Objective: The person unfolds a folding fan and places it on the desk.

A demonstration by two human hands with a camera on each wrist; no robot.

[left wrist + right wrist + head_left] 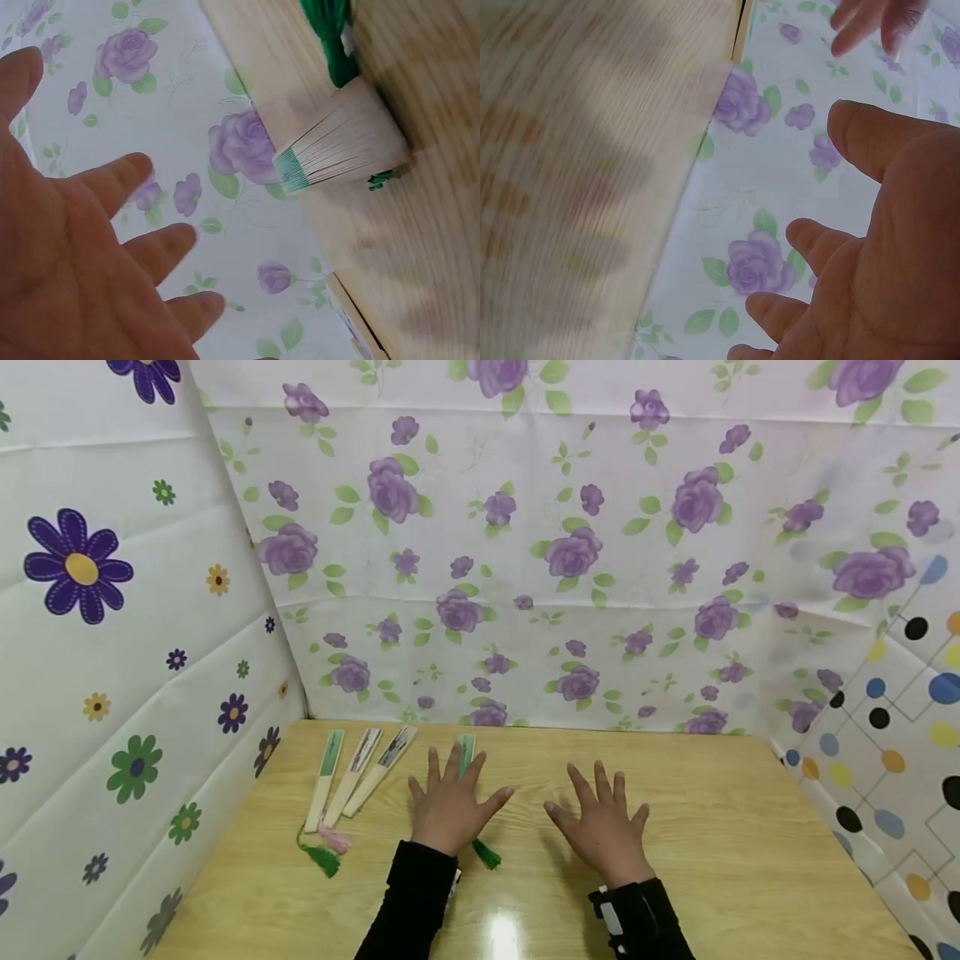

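My left hand (447, 810) is held palm down with its fingers spread, over a folded hand fan (467, 745). In the head view it hides the fan's middle; the green top and the green tassel (487, 854) show past it. The left wrist view has this folding fan (345, 139) on the table, its pale ribs bunched together, clear below the fingers. To the right, my right hand (606, 839) is likewise spread palm down above the wooden table (720, 827), holding nothing. The right wrist view shows its fingers apart, with the other hand beyond.
Left of the hands, three more folded fans lie side by side: a green-topped fan (325, 781) with a green tassel, a fan (352, 777) and another fan (380, 771) with printed tops. A pink tassel (334, 839) lies below them. Patterned cloth (525, 635) walls the table's back and sides.
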